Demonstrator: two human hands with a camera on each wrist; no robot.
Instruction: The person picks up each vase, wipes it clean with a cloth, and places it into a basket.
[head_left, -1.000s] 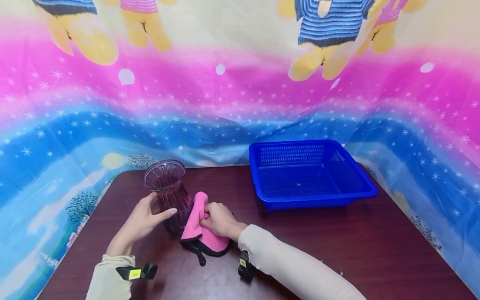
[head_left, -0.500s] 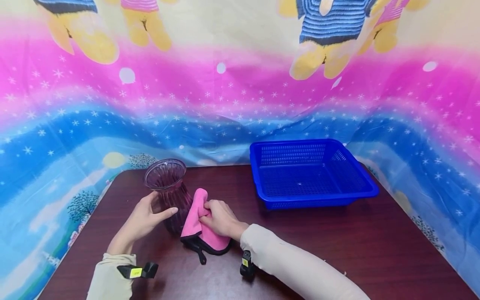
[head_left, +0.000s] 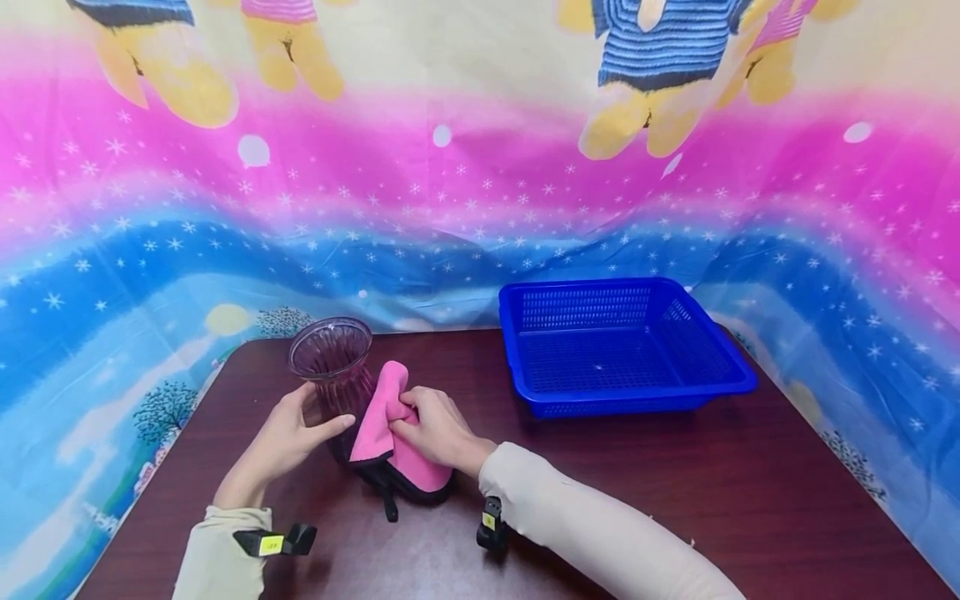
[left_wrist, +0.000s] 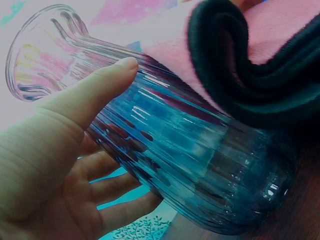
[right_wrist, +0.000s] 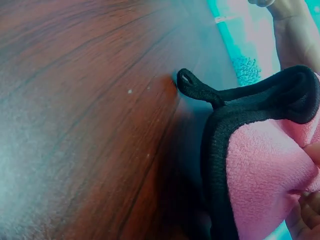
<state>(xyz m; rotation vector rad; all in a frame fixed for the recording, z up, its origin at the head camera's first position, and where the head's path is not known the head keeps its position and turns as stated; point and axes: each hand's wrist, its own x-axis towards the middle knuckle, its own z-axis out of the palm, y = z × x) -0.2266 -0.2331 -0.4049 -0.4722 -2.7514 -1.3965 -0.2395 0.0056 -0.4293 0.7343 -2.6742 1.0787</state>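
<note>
A ribbed purple glass vase (head_left: 330, 354) with a flared rim stands upright at the left of the table. My left hand (head_left: 283, 435) holds it from the left, thumb along the near side and fingers round the back, as the left wrist view shows (left_wrist: 65, 150). A pink cloth (head_left: 390, 417) with a black edge and a small hanging loop is bunched in my right hand (head_left: 437, 427), pinched between thumb and fingers. The cloth lies against the right side of the vase and covers part of its lower body.
A blue plastic basket (head_left: 633, 396) with perforated sides stands at the back right of the dark wooden table (head_left: 637, 483). A printed curtain (head_left: 450, 192) hangs right behind the table's far edge.
My right hand has moved a little left and up with the cloth, which now overlaps more of the vase. My left hand and the vase stay in place.
</note>
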